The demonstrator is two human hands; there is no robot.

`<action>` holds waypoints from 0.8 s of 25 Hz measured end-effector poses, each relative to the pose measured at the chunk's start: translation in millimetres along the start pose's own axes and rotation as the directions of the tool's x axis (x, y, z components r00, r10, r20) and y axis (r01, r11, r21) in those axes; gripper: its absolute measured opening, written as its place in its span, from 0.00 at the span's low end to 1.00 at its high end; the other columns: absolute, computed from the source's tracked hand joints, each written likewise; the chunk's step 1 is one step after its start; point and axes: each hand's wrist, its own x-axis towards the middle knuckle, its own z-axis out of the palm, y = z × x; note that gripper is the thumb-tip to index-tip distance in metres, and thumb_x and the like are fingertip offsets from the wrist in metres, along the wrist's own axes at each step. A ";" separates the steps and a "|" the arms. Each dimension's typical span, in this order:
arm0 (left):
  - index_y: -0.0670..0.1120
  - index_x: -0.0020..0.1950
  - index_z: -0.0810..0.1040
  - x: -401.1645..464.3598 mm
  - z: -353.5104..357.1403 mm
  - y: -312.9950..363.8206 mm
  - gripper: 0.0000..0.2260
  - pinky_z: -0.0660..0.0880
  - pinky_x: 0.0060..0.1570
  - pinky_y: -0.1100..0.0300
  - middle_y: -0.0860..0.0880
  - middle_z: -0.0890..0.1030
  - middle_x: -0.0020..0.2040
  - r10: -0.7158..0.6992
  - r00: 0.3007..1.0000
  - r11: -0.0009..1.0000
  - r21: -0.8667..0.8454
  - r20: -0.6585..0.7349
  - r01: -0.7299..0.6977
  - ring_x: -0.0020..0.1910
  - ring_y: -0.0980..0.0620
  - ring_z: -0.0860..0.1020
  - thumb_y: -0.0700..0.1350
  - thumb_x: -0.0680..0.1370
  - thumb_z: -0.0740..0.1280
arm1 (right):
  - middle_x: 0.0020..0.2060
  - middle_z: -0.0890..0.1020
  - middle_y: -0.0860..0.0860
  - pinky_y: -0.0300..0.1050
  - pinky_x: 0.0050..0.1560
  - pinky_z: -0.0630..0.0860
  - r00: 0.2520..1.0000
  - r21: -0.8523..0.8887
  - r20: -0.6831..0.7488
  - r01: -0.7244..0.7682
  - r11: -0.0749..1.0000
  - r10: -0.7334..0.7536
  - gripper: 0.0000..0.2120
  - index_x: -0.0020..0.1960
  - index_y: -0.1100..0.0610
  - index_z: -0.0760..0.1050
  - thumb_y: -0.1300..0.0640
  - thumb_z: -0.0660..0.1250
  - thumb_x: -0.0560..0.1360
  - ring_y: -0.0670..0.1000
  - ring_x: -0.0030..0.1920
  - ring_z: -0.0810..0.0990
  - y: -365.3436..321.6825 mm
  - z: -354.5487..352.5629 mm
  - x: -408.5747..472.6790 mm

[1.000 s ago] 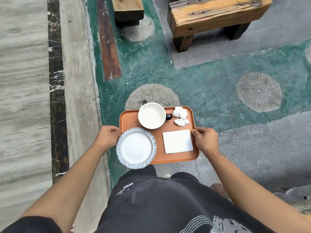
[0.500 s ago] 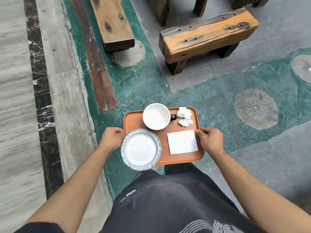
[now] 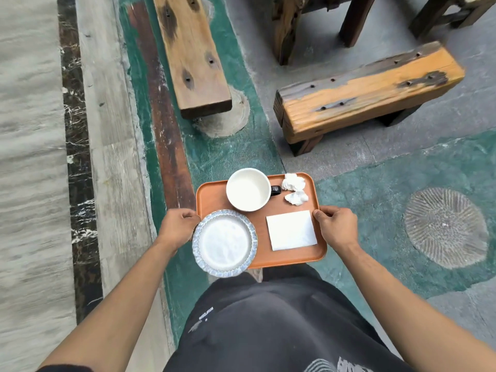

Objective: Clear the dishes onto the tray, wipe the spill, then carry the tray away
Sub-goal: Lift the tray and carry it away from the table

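Observation:
I carry an orange tray [image 3: 212, 200] in front of my waist, above the floor. My left hand [image 3: 177, 228] grips its left edge and my right hand [image 3: 335, 226] grips its right edge. On the tray stand a white mug [image 3: 248, 189] with a dark handle at the back, a blue-rimmed plate [image 3: 225, 242] overhanging the front left corner, a flat white napkin [image 3: 292, 230] at the front right, and two crumpled tissues [image 3: 294, 187] at the back right.
A long wooden bench [image 3: 192, 55] stands ahead on the left. A shorter orange-toned bench [image 3: 367, 89] stands ahead on the right, with dark furniture legs [image 3: 349, 20] behind it. The floor is green and grey stone with a round millstone inlay [image 3: 445, 226].
I have walked forward with the tray held the same way. The benches have come closer and lower in view. The items on the tray have not shifted.

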 end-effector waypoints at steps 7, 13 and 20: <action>0.47 0.36 0.86 128.6 -37.3 120.3 0.12 0.76 0.39 0.51 0.37 0.85 0.41 0.021 1.000 1.000 -0.005 0.003 -0.021 0.36 0.47 0.77 0.40 0.80 0.70 | 0.46 0.88 0.54 0.44 0.49 0.78 1.000 0.004 -0.018 0.002 1.000 -0.002 0.09 0.53 0.58 0.86 0.56 0.71 0.77 0.54 0.47 0.85 -111.6 8.2 140.9; 0.51 0.36 0.87 265.5 -80.2 224.0 0.13 0.83 0.41 0.42 0.44 0.87 0.38 0.120 0.991 0.988 0.091 0.055 -0.125 0.35 0.47 0.79 0.41 0.79 0.71 | 0.47 0.88 0.53 0.44 0.51 0.79 0.993 0.043 -0.113 -0.041 0.998 0.046 0.09 0.53 0.56 0.86 0.55 0.72 0.77 0.55 0.49 0.85 -200.0 39.3 249.8; 0.44 0.36 0.85 383.8 -123.4 338.4 0.12 0.67 0.31 0.61 0.51 0.81 0.28 0.177 0.977 0.960 0.197 0.117 -0.198 0.22 0.59 0.68 0.39 0.79 0.70 | 0.37 0.87 0.54 0.54 0.47 0.81 0.977 0.074 -0.167 -0.120 0.990 0.131 0.09 0.44 0.58 0.85 0.53 0.71 0.75 0.57 0.41 0.84 -288.1 64.0 338.0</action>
